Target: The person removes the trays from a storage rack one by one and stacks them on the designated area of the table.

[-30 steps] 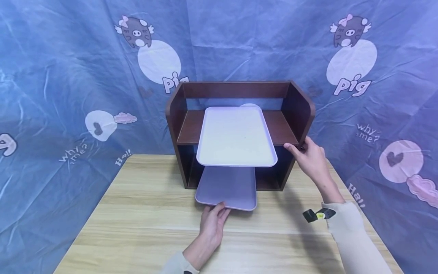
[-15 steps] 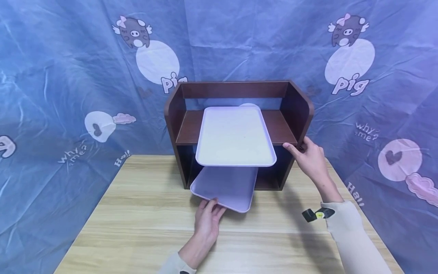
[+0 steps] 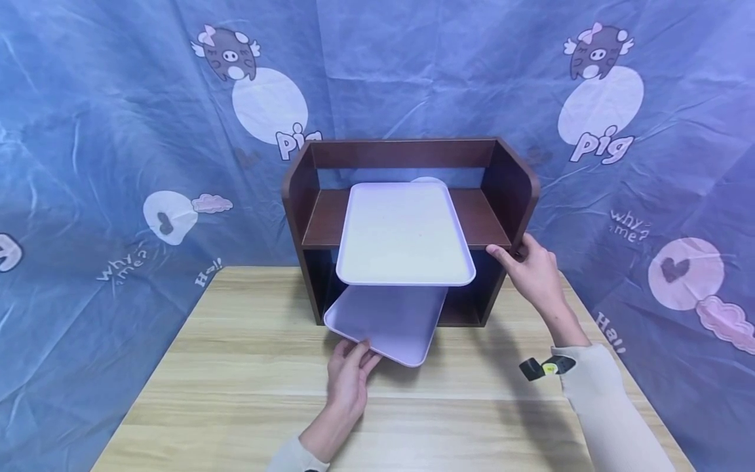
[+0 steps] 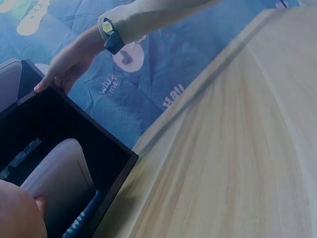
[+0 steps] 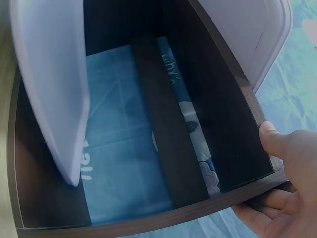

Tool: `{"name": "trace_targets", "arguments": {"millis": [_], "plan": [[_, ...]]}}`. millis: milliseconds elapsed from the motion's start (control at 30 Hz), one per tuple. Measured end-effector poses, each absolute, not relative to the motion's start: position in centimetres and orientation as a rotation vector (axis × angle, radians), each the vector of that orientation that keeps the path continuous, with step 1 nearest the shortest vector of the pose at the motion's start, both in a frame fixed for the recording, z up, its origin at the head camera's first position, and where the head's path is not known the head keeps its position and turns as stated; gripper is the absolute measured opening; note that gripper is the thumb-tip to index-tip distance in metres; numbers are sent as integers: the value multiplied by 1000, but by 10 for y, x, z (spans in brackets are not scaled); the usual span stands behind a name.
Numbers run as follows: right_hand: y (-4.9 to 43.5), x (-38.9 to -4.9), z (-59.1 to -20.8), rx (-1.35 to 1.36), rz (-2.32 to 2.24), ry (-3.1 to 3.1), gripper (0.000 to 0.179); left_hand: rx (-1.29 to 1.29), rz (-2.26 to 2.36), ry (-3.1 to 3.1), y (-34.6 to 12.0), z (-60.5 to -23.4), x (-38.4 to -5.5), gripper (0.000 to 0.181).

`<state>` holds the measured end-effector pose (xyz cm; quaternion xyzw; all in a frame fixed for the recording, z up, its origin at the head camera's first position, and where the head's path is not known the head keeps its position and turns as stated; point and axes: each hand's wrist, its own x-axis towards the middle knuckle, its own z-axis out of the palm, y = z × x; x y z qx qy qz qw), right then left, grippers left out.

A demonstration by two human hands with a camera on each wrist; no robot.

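Observation:
A dark brown two-tier wooden shelf (image 3: 404, 153) stands on the table. On its upper board lies a pale lilac tray (image 3: 406, 236), its front part jutting past the board. Below, a second lilac tray (image 3: 386, 321) sticks out of the lower compartment, turned at an angle, its rear hidden under the upper tray. My left hand (image 3: 348, 380) pinches this lower tray by its front edge, thumb on top and fingers beneath. My right hand (image 3: 538, 275) grips the shelf's right side, with the thumb on the front edge of the upper board, as the right wrist view also shows.
The shelf rests on a light wood-grain table (image 3: 236, 373). Close behind it and along both sides hangs a blue cloth (image 3: 401, 72) printed with pigs. In the right wrist view, a dark crossbar (image 5: 163, 124) spans the open back of the lower compartment.
The lower tray has swung round, its front-left corner shifting left and back. My left hand has moved left along with it, while my right hand keeps its place on the shelf.

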<state>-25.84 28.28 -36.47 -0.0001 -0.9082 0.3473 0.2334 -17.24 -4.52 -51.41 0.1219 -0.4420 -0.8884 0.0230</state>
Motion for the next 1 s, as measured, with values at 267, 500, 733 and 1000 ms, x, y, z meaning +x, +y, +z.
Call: {"name": "trace_targets", "arguments": {"millis": [267, 500, 733, 1000], "plan": [[282, -260, -364, 9, 966, -2490, 59, 411, -2716, -1339, -51, -514, -173, 26], [282, -259, -366, 1, 990, -2485, 59, 435, -2722, -1308, -59, -512, -174, 18], [282, -259, -365, 2, 991, -2479, 61, 408, -2715, -1306, -67, -510, -175, 16], [281, -259, -366, 5, 985, -2467, 58, 383, -2710, -1351, -80, -506, -176, 20]]}}
